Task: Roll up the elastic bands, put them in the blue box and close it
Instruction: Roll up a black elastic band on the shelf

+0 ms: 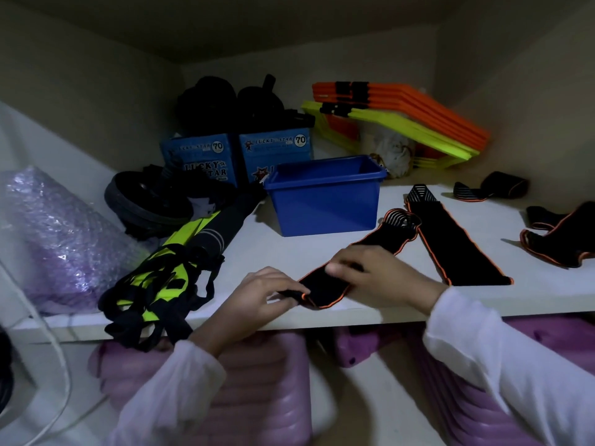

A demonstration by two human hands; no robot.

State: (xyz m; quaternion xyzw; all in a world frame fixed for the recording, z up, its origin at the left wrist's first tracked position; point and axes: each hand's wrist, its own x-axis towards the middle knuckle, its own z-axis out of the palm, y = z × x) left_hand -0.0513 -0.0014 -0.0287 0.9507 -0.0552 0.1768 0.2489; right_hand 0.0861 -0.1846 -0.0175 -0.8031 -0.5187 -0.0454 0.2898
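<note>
Two hands — left (269, 292) pinching, right (370, 268) pressing flat — start rolling a soft, limp band (325, 289) before the box (325, 194); best gripped at its end.

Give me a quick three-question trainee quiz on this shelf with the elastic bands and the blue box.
1. True or false: the blue box already has its lid on.
2. Which hand pinches the near end of the band being rolled: A) left hand B) right hand?
3. Fill in: the flat band beside it has an ____ edge.

Key: 1 false; 2 A; 3 orange.
</note>
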